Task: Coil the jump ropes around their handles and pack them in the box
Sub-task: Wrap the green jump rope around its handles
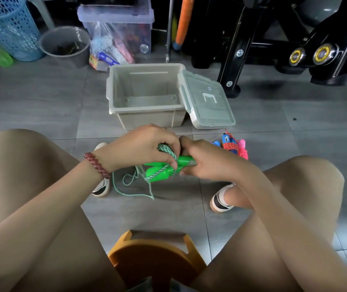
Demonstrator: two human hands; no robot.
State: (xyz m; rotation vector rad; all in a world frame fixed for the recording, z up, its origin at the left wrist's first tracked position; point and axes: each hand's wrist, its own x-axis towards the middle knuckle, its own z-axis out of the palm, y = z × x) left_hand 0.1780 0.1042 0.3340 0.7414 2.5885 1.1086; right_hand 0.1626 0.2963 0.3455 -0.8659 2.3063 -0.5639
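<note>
Head view: the box (113, 91) holds nothing yet. Two ropes (230, 145) on the floor beside it look wound. The right hand (207, 163) clenches the handles (186, 160). The left hand (145, 148) pinches the green rope (168, 151) in its grip, laying turns over them. Much slack hangs to the floor.

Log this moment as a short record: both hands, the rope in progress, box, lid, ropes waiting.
left hand: holds the green rope looped over the green handles
right hand: grips the green handles
green rope: partly coiled; loose tail on the floor
box: open, no rope inside
lid: off, propped against the box's right side
waiting: red-and-blue bundle and pink bundle, on the floor right of the hands
</note>
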